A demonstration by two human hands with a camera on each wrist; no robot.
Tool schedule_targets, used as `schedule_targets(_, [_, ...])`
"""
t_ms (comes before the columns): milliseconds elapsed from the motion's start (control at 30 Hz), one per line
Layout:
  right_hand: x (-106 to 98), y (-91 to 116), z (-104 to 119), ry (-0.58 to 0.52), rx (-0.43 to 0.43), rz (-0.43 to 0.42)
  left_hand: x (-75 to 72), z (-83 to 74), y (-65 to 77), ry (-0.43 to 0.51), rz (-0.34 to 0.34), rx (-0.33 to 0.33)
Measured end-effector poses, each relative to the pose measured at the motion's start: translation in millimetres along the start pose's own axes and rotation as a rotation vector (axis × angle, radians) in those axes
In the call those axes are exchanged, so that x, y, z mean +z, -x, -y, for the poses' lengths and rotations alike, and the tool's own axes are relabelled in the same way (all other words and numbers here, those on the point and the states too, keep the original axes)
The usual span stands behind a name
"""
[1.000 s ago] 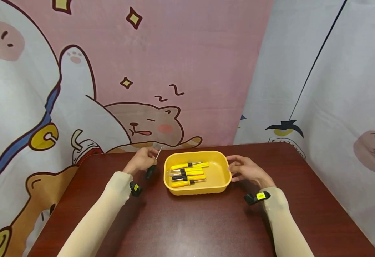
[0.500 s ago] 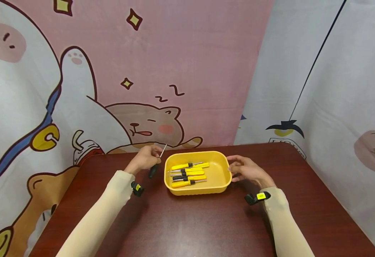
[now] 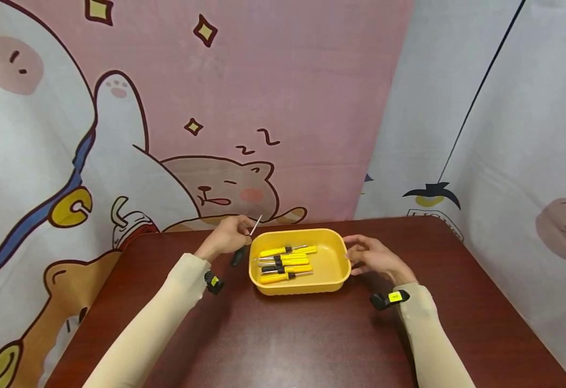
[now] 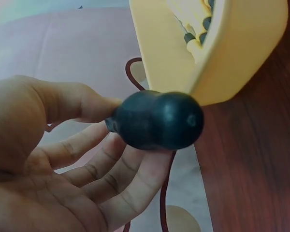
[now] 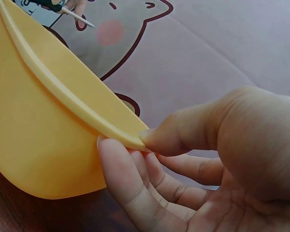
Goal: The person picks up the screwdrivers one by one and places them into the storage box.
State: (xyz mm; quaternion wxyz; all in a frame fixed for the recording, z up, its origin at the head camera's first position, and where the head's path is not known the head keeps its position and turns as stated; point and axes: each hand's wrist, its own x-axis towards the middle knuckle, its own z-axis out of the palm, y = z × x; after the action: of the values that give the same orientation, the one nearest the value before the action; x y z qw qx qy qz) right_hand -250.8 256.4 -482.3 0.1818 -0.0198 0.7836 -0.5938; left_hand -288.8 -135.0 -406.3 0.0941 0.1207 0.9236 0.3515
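Note:
My left hand [image 3: 228,235] pinches a screwdriver [image 3: 238,255] with a dark handle between thumb and fingers, just off the left end of a yellow plastic tray [image 3: 298,289]. Its metal shaft points up and to the right. In the left wrist view the rounded butt of the handle [image 4: 159,121] faces the camera, hiding the shaft. At the tray's other end, my right hand [image 3: 371,257] grips the rim, thumb on top and fingers beneath, as the right wrist view shows. Several yellow-and-black screwdrivers [image 3: 275,278] lie in the left part of the tray.
The tray stands on a dark red-brown table [image 3: 287,339], toward its back edge. Behind it hangs a pink and white cloth [image 3: 312,118] printed with cartoon animals. A black camera strap [image 3: 389,299] is on the right wrist.
My left hand has moved right with the screwdriver, closer to the tray's left end. The right hand and the tray have stayed in place.

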Motion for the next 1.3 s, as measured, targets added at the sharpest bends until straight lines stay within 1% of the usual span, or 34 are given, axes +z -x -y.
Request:
schedule_targets(133, [-0.9,-0.2,-1.6,-0.003,-0.007,-0.001,1.2,-6.7,0.4,-0.004,0.011,0.006])
schedule_targets(267, [-1.2,-0.3,-2.0,0.002,-0.016,0.001,3.2,-11.5,-1.3,-0.010,0.026,0.026])
schedule_targets(400, [-1.1,-0.7,-1.0,0.006,-0.005,-0.009,5.3,-17.6,-3.2,-0.013,0.043,0.043])
schedule_targets(500, [-1.4,-1.2,-0.1,0.003,0.007,-0.016,7.5,-23.0,-4.7,-0.026,0.046,0.046])
schedule_targets(733, [-1.3,0.3,2.7,-0.004,-0.003,0.001,11.9,-35.0,-6.5,-0.062,0.047,0.051])
schedule_targets(967, [-1.0,0.7,3.6,-0.007,0.000,0.003,17.6,-46.0,-8.8,-0.059,0.087,0.071])
schedule_targets(1167, [-0.9,-1.0,1.9,-0.005,0.012,-0.001,25.2,-51.0,-12.6,-0.115,0.114,0.099])
schedule_targets(1300, [-0.4,-2.3,0.8,-0.005,0.020,-0.007,31.3,-56.2,-13.4,-0.137,0.132,0.107])
